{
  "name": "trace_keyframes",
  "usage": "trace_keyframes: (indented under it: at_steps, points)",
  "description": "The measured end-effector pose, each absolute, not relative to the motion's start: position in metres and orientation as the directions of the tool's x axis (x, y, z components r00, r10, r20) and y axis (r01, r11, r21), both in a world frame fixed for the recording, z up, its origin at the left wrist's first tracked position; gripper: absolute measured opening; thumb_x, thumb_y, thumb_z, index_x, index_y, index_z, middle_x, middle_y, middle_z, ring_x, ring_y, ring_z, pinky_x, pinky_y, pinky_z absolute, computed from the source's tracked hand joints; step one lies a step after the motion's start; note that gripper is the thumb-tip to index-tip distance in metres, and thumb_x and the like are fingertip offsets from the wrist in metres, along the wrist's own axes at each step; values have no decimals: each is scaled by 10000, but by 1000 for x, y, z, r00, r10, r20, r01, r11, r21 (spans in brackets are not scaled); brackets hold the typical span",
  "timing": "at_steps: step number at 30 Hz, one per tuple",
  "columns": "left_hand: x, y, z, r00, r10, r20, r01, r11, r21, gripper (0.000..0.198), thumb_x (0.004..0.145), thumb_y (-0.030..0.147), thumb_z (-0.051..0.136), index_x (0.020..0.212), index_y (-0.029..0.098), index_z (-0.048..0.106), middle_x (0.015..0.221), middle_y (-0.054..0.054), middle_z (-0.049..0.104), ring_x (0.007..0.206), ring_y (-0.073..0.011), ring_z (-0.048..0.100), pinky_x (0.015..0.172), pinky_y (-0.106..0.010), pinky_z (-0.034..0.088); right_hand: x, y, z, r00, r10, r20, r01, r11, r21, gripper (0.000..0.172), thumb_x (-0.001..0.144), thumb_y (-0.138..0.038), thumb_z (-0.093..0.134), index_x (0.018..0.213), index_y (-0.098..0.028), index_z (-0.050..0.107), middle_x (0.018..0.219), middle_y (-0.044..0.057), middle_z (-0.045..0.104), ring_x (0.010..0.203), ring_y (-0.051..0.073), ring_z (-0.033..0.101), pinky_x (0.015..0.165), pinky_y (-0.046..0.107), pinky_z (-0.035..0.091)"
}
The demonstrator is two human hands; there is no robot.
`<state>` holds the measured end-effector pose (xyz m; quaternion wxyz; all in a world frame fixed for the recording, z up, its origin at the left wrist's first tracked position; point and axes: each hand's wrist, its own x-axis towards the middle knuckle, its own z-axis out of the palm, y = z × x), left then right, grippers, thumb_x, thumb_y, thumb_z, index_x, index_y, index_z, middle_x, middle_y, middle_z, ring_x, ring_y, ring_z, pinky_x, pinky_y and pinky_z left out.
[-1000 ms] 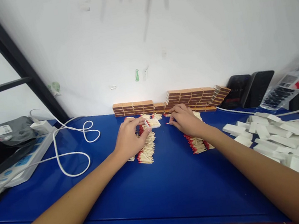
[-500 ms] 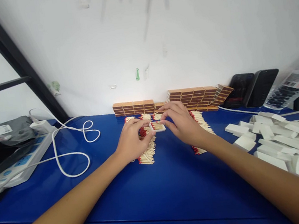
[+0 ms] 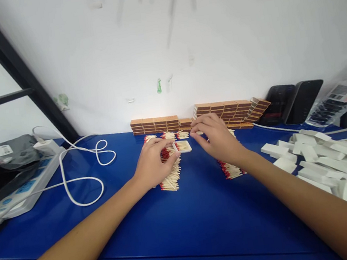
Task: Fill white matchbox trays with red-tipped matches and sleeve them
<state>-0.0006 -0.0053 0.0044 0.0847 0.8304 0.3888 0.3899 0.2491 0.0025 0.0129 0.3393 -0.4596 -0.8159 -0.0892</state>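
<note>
now the right hand is off the tray, its grip unclear, leaving the left hand alone pinching it, matches lying inside.

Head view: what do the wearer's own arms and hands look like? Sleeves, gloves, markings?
Left hand and right hand: bare, no gloves, no rings visible. Left forearm and right forearm: slim, bare, widening toward the camera. No clear sleeve, watch, bracelet or attached cable, and no obvious markings. Nails too small to judge.
</note>
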Motion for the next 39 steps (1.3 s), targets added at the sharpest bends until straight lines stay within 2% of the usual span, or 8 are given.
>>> trace_keyframes:
  at_steps: [4,7,18,25,28,34,39]
  points:
    - [-1,-4,7,354,739,573,610,-647,458,263,921,301,760,1165,210,724,1087,-67,781,1089,-275,695,984,-477,555,277,27,-4,-234,815,531,930,346,-121,274,1006,-301,533,1002,-190,783,1233,178,690,1271,381,492,955,547,443]
    - [-1,-4,8,343,744,573,614,-639,463,254,924,290,752,1165,215,719,1082,-59,787,1090,-272,695,973,-473,555,289,41,-17,-215,873,437,953,286,-101,281,970,-310,577,1090,-205,808,1291,177,672,1285,389,479,944,535,456]
    - [-1,-5,8,349,743,572,612,-642,461,260,923,301,756,1165,216,719,1085,-59,781,1088,-270,691,970,-468,553,289,45,-22,-302,853,426,941,339,-12,350,979,-332,552,1197,-178,779,1311,183,651,1281,371,463,974,520,452]
    - [-1,-5,5,361,741,566,610,-647,457,267,924,306,757,1172,213,718,1103,-68,780,1103,-273,685,976,-465,553,291,45,-23,-313,843,438,938,347,3,345,993,-335,530,1165,-173,782,1278,189,658,1257,370,466,954,518,449]
    - [-1,-5,5,357,739,571,609,-648,457,270,922,310,758,1170,211,719,1096,-66,781,1098,-271,686,977,-464,554,292,47,-23,-314,839,443,935,355,-11,304,983,-321,546,1120,-178,778,1239,179,669,1230,359,480,945,499,451]
    - [-1,-4,6,352,738,576,612,-647,455,274,915,302,763,1171,211,720,1103,-70,780,1104,-270,689,971,-458,557,289,49,-23,-302,849,434,923,374,-92,185,943,-283,590,885,-194,741,1185,161,684,1189,337,500,949,473,441]
    - [-1,-4,6,361,739,569,611,-648,455,284,919,309,761,1181,207,720,1091,-68,783,1111,-271,688,988,-463,550,287,46,-23,-319,845,429,912,397,-103,195,959,-267,556,858,-189,703,1259,173,663,1235,348,488,968,508,430]
